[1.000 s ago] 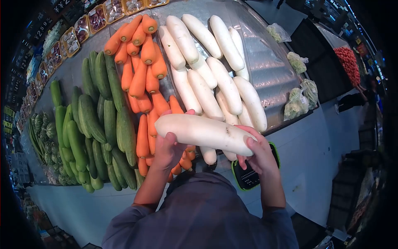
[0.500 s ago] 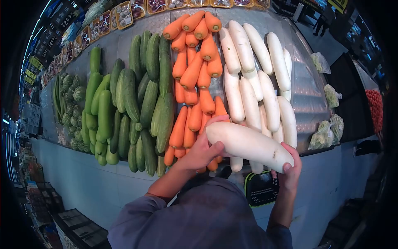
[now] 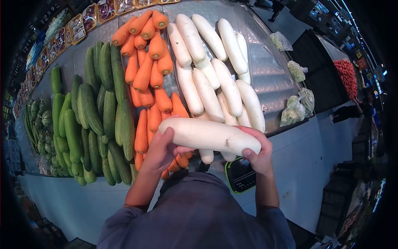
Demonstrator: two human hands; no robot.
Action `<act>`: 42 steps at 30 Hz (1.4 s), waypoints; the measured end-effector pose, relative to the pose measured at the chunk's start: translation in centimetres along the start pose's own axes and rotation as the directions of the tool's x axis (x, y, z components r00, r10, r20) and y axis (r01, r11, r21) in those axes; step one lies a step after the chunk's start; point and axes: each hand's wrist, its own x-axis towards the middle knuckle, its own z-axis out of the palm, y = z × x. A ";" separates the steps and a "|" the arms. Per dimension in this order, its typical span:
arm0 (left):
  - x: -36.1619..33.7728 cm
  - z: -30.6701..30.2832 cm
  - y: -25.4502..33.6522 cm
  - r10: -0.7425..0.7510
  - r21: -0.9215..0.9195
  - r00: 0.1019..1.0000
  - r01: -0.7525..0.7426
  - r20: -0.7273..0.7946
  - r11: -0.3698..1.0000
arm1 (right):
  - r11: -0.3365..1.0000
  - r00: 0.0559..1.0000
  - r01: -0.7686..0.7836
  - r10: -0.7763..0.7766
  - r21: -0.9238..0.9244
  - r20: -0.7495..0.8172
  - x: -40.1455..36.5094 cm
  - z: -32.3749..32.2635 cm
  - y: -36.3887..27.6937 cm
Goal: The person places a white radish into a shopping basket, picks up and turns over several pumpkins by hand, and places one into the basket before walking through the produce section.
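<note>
A large white daikon radish (image 3: 203, 133) is held nearly level in front of my body, with a small brown blemish near its right end. My left hand (image 3: 162, 149) grips its left end, thumb on top and fingers beneath. Around the right end my right hand (image 3: 259, 151) is closed, its thumb pressing the near side. Behind the held radish lies a pile of daikon radishes (image 3: 227, 87) on the display. Left of those is a heap of orange carrots (image 3: 144, 74), partly hidden by my left hand and the held radish.
Cucumbers (image 3: 108, 112), long green gourds (image 3: 72, 135) and small striped round squashes (image 3: 44, 118) lie farther left on the stand. Bagged greens (image 3: 292, 111) sit at its right edge. A black basket with a green rim (image 3: 240, 176) is below my right hand. Packaged trays (image 3: 76, 29) line the back.
My view has turned to the right, so the display appears shifted left. The radish is more level than before, and both hands still hold it.
</note>
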 end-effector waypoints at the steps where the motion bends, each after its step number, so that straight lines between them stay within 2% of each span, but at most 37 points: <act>1: 0.0 -0.2 -0.2 0.015 -0.017 1.000 -0.015 -0.024 1.000 | 1.000 1.000 0.001 -0.001 0.005 -0.008 0.1 0.2 -0.2; 3: 0.1 -0.3 -0.4 0.026 -0.031 0.998 -0.028 -0.050 0.999 | 1.000 1.000 0.001 -0.001 0.014 -0.019 0.3 0.5 -0.8; 5: 0.1 -0.5 -0.4 0.019 -0.034 0.998 -0.021 -0.056 0.999 | 0.938 0.981 -0.176 0.194 0.298 -0.031 0.3 0.8 -1.5; 8: 0.0 -0.6 -0.6 0.028 -0.011 0.999 -0.029 -0.041 1.000 | 0.932 0.967 -0.240 0.254 0.272 -0.017 -0.1 0.6 -1.0; 11: 0.0 -0.9 -0.7 0.044 0.005 0.999 -0.044 0.007 0.999 | 0.947 0.967 -0.235 0.251 0.220 -0.047 -0.2 0.6 -1.1; 17: -0.1 -0.7 -0.8 0.032 -0.003 0.999 -0.033 -0.014 0.999 | 0.949 0.959 -0.265 0.278 0.171 -0.057 -0.3 0.4 -1.6; 21: -0.1 -0.7 -0.8 0.041 0.004 0.998 -0.041 -0.037 0.999 | 0.949 0.959 -0.265 0.278 0.171 -0.056 -0.2 0.7 -2.0; 24: -0.1 -0.9 -0.7 0.032 -0.021 0.999 -0.032 0.005 0.999 | 0.963 0.970 -0.232 0.239 0.140 -0.038 0.0 0.8 -2.3; 27: -0.3 -0.5 -0.7 0.037 -0.040 0.998 -0.039 -0.059 0.998 | 0.963 0.972 -0.231 0.235 0.140 -0.017 0.2 0.9 -2.6; 33: -0.7 -0.3 0.0 0.100 0.037 0.994 -0.098 -0.037 0.994 | 0.963 0.970 -0.241 0.241 0.124 0.015 0.1 0.5 -2.6; 35: -0.6 -0.4 1.0 -0.084 -0.174 0.982 0.113 0.167 0.978 | 1.000 1.000 -0.024 0.024 -0.008 0.004 0.1 0.2 -1.9; 36: -0.6 -0.3 1.1 -0.074 -0.172 0.984 0.101 0.160 0.980 | 1.000 1.000 -0.020 0.020 -0.003 0.016 0.3 -0.3 -1.5; 37: -0.5 -0.1 1.1 -0.079 -0.176 0.988 0.101 0.130 0.979 | 0.977 0.981 0.170 -0.154 -0.131 0.121 0.5 -0.9 -1.1; 38: -0.6 -0.1 1.1 -0.083 -0.180 0.992 0.099 0.098 0.979 | 0.903 0.919 0.364 -0.309 -0.228 0.244 0.9 -1.3 -1.1; 39: -0.4 -0.9 0.8 -0.054 -0.172 0.997 0.062 0.049 0.983 | 0.830 0.883 0.448 -0.351 -0.333 0.313 0.9 -1.5 -1.3; 40: -0.5 -1.2 0.5 -0.040 -0.169 0.999 0.045 0.034 0.985 | 0.832 0.876 0.456 -0.356 -0.316 0.325 0.9 -1.4 -1.0; 42: -0.1 -0.1 0.3 0.135 -0.059 0.990 -0.137 -0.035 0.989 | 0.774 0.848 0.517 -0.402 -0.366 0.347 0.7 -1.1 -0.7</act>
